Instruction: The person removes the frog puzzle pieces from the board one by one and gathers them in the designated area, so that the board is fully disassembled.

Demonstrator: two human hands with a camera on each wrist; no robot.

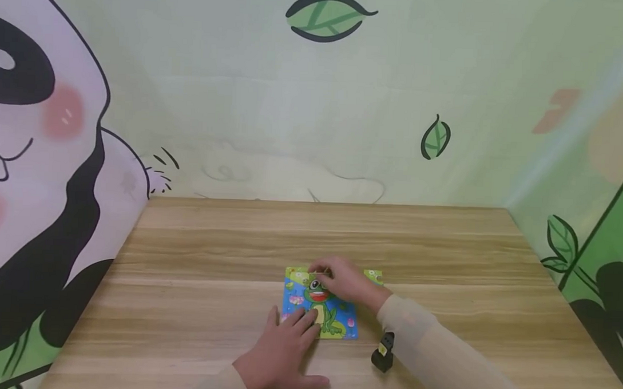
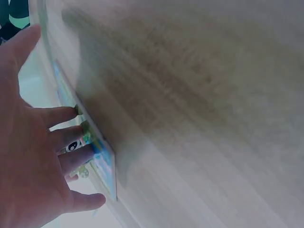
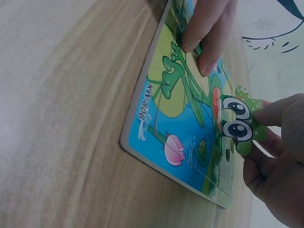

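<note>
A thin frog jigsaw puzzle (image 1: 294,286) lies flat on the wooden table, with a blue, green and yellow picture. My left hand (image 1: 284,349) rests its fingertips on the puzzle's near left part, the fingers straight and spread. At the far edge, my right hand (image 1: 347,280) pinches a green puzzle piece (image 3: 237,129) with the frog's two big eyes between thumb and fingers. The right wrist view shows this piece tilted up at the frog's head, above its red mouth; whether its lower edge touches the board (image 3: 185,161) I cannot tell.
A small black device (image 1: 383,357) with a yellow label is beside the right sleeve. The wooden tabletop (image 1: 212,242) spreads around the puzzle. Behind it rises a pale green wall (image 1: 232,100) with painted leaves, and a painted panda (image 1: 70,169) is at the left.
</note>
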